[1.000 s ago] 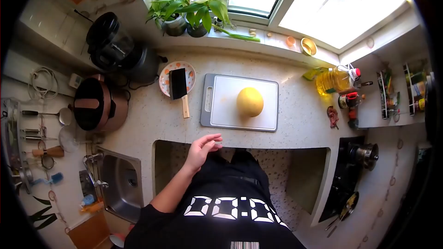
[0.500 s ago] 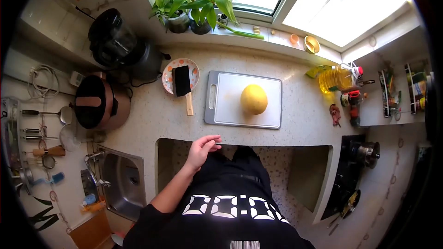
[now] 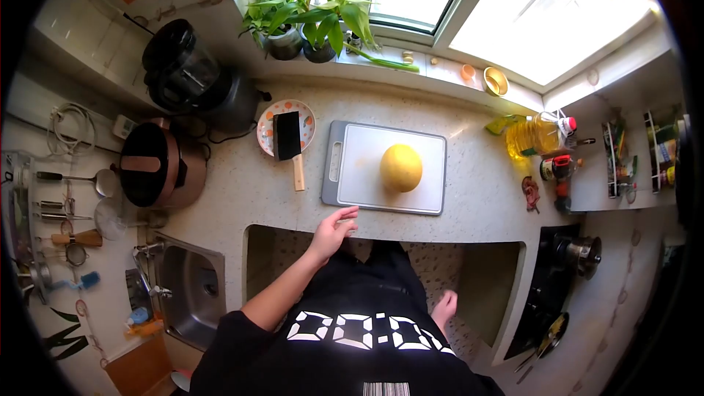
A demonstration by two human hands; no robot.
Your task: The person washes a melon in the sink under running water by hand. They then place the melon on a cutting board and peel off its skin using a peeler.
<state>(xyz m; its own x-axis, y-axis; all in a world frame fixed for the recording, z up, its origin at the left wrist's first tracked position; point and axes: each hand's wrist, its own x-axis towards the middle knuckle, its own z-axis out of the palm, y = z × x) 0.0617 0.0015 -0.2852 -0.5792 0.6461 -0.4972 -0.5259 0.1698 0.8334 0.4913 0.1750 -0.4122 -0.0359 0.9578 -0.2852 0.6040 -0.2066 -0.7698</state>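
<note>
A large round yellow fruit [image 3: 401,168] rests on a white cutting board [image 3: 363,139] with a grey edge. My left hand [image 3: 332,235] hangs over the counter's front edge, just below the board's near edge, with its fingers stretched out and nothing in them. Lower down, beside my body, my right hand [image 3: 444,305] is partly in view; its fingers are too small and blurred to read. Left of the board, a cleaver [image 3: 288,139] with a dark blade and wooden handle lies across a patterned plate [image 3: 308,114], its handle pointing toward me.
On the left stand a rice cooker [image 3: 158,169], a blender [image 3: 180,73] and a sink [image 3: 202,279]. To the right are an oil bottle [image 3: 539,134], a sauce bottle [image 3: 561,169] and a stove [image 3: 539,286]. Potted plants [image 3: 323,18] line the windowsill.
My left hand has moved up and to the right, nearer the cutting board. My right hand has come into view at the lower right. The fruit and cleaver stay where they were.
</note>
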